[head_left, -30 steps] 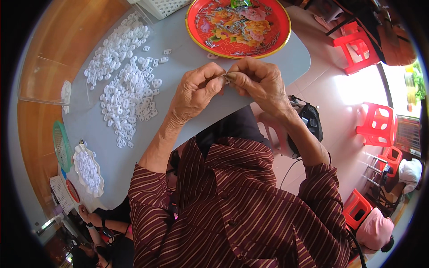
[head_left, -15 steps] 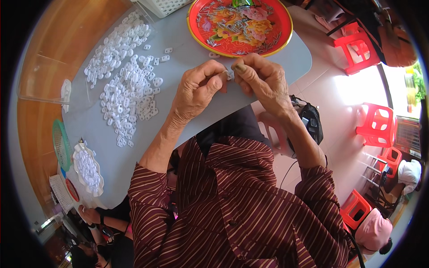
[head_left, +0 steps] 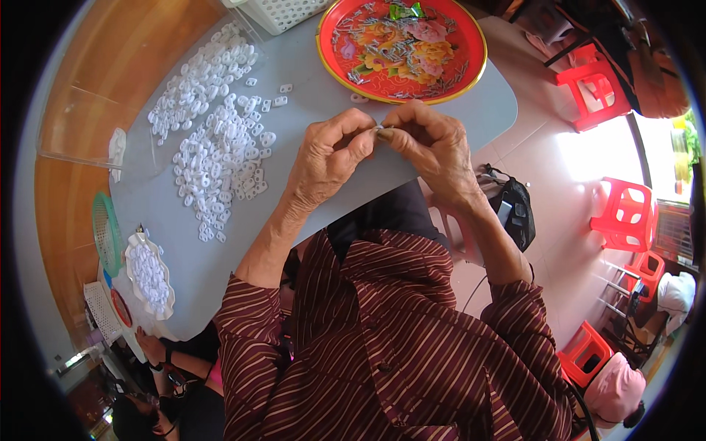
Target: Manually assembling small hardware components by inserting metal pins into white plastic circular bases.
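Half a second ago my hands were slightly apart, white part visible in the gap. Now the fingertips meet again, over the table (head_left: 471, 110) near its front edge. Left hand (head_left: 329, 158): thumb and index pinched, other fingers curled. Right hand (head_left: 435, 151): same pinch, thumb against the work. Between them: one small whitish piece (head_left: 379, 128), mostly hidden by fingertips; can't tell which hand carries it. Red tray (head_left: 476, 48) is just beyond my hands, little metal pins (head_left: 401, 51) scattered in it; the white part pile (head_left: 220, 151) is left, no visible change. View has shifted, so everything sits slightly further right.
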`<state>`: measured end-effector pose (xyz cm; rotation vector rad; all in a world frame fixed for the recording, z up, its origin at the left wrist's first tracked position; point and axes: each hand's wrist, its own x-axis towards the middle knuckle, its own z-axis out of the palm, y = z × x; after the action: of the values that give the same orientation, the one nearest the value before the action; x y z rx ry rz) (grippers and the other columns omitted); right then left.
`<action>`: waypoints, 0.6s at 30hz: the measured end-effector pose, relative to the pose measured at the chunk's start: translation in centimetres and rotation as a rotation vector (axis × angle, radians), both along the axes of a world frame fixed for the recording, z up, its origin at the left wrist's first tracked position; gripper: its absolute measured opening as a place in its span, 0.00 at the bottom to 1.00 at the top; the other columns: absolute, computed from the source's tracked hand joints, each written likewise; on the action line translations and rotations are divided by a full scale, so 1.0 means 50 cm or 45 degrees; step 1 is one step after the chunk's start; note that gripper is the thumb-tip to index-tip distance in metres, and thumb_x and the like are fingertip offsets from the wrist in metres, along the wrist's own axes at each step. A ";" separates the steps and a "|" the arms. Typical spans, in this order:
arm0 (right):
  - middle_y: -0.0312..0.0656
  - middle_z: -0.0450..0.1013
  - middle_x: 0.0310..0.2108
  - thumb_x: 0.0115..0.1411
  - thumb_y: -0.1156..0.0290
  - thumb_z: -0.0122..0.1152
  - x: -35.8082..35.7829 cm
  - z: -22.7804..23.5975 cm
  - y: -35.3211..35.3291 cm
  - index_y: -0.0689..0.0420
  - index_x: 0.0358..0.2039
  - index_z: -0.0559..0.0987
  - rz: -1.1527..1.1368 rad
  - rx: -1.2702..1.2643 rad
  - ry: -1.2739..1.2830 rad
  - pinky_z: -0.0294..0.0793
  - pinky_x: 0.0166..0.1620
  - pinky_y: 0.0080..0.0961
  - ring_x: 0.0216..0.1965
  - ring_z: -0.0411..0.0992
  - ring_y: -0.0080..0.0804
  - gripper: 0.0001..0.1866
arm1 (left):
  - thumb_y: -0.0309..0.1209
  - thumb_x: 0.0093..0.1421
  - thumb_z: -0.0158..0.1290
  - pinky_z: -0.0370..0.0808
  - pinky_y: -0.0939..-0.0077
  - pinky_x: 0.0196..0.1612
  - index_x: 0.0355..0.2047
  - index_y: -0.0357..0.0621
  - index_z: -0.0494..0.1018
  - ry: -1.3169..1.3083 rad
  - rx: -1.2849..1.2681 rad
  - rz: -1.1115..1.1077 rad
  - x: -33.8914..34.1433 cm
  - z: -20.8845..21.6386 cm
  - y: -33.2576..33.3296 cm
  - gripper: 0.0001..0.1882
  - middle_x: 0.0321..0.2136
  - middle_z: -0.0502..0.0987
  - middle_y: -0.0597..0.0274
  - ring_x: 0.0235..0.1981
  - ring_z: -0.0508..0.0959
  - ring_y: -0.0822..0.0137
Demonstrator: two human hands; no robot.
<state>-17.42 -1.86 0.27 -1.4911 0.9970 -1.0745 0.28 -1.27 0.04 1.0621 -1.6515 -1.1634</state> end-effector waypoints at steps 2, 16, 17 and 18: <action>0.32 0.69 0.21 0.56 0.73 0.61 -0.005 0.002 0.004 0.62 0.31 0.75 -0.023 -0.004 -0.013 0.64 0.27 0.14 0.24 0.63 0.13 0.07 | 0.24 0.55 0.52 0.71 0.73 0.34 0.32 0.36 0.70 -0.221 -0.270 0.171 -0.002 0.010 0.001 0.05 0.27 0.73 0.58 0.28 0.74 0.66; 0.29 0.67 0.20 0.57 0.72 0.62 -0.016 0.006 0.004 0.61 0.31 0.75 0.093 0.071 -0.001 0.61 0.26 0.13 0.22 0.61 0.13 0.07 | 0.19 0.44 0.54 0.65 0.63 0.49 0.33 0.36 0.72 -0.810 -0.876 0.124 0.011 -0.008 -0.029 0.12 0.37 0.73 0.57 0.44 0.68 0.51; 0.29 0.67 0.20 0.57 0.72 0.62 -0.016 0.006 0.004 0.61 0.31 0.75 0.095 0.074 -0.003 0.61 0.26 0.13 0.22 0.61 0.13 0.07 | 0.18 0.45 0.54 0.65 0.62 0.49 0.33 0.36 0.72 -0.800 -0.858 0.106 0.011 -0.006 -0.029 0.12 0.36 0.72 0.57 0.44 0.68 0.51; 0.29 0.67 0.20 0.57 0.72 0.62 -0.016 0.005 0.003 0.61 0.31 0.75 0.094 0.076 0.001 0.61 0.25 0.13 0.22 0.61 0.13 0.07 | 0.18 0.45 0.54 0.65 0.62 0.49 0.33 0.36 0.72 -0.803 -0.855 0.106 0.014 -0.004 -0.028 0.12 0.36 0.72 0.57 0.44 0.68 0.51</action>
<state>-18.21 -1.72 0.50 -1.4691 0.9591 -0.9837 0.99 -2.68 -0.14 1.0767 -2.2210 -0.1472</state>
